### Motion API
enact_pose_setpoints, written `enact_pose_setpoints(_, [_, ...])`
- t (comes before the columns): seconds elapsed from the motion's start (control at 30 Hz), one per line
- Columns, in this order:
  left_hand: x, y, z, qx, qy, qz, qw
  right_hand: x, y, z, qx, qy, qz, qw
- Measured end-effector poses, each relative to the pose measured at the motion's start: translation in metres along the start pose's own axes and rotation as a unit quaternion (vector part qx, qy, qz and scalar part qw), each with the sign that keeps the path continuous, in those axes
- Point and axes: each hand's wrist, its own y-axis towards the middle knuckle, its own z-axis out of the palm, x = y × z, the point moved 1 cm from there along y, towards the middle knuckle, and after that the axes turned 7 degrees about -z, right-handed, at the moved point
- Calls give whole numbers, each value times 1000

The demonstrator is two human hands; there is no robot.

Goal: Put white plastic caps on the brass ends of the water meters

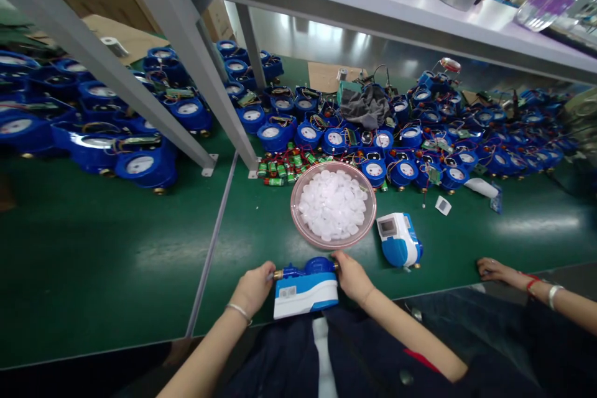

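Note:
At the bench's front edge, a water meter [305,289] with a blue body and a blue-and-white cover lies on its side between my hands. My left hand [254,289] is closed at its left brass end; something small and pale shows at the fingertips, too small to name. The right brass end is gripped by my right hand [353,278], whose fingers partly hide it. Just beyond the meter stands a round pinkish bowl [298,224] heaped with white plastic caps [333,202]. A second blue-and-white meter [400,241] rests to the right of the bowl.
Several blue meter bodies [308,132] with exposed wires line the back of the green bench [140,261]. Green batteries [284,168] lie behind the bowl. A grey shelf frame [196,56] stands over the bench. At right is a co-worker's hand [494,269].

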Motion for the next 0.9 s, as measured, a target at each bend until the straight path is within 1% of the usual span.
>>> enact_pose_setpoints(0.1, [-7,0,0,22,-34,2,999,0,4,-1,43,20,9,999])
enact_pose_setpoints(0.17, [-8,-2,-2,54,-76,4,996,-3,5,-3,60,54,21,996])
enact_pose_setpoints(0.23, [-5,-5,-5,93,-131,11,987,-6,4,-3,64,95,31,993])
enact_pose_setpoints(0.33, [0,-8,-9,150,-229,17,962,-9,1,-2,48,143,45,987])
enact_pose_setpoints(0.43, [6,-6,-7,194,-315,1,929,-13,-3,4,31,181,61,981])
enact_pose_setpoints(0.5, [9,-2,-4,190,-347,-22,918,-15,-4,7,24,201,64,977])
enact_pose_setpoints(0.57, [13,1,0,167,-361,-38,917,-16,-6,10,17,215,62,975])
enact_pose_setpoints(0.63, [15,2,2,152,-371,-42,915,-17,-7,11,13,223,57,973])
enact_pose_setpoints(0.8, [10,6,4,165,-402,-43,900,-22,-9,11,21,232,40,972])
enact_pose_setpoints(0.9, [6,7,8,161,-419,-62,891,-25,-11,10,32,229,42,972])
